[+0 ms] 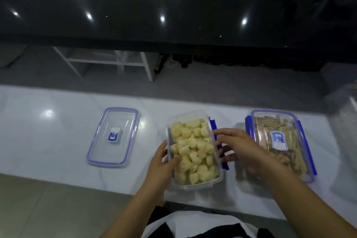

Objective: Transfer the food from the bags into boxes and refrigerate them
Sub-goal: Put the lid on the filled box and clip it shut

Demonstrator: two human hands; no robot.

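Food, pale yellow chunks (194,150): fills an open clear plastic rectangular box with blue side clips (218,177), standing on the white glossy marble-look counter (48,131) directly before the person. Head view, sole view. Left hand (164,162): grips the box's left wall, thumb over the rim and touching the chunks. Right hand (239,147): fingers spread and lightly curled beside the box's right wall, near a blue clip; whether it actually holds the box cannot be told. Clear rectangular lid with blue seal and blue label (114,137): lies flat on the counter, well apart to the left, presumably the match for the open box. Second clear box with lid fitted and blue clips (280,141): to the right, holding brownish strips of food; appears closed. No bags identifiable; a blurred clear item sits at far right. Judgement: transfer looks done for both boxes; remaining are lidding and clipping the open box, then refrigerating both.
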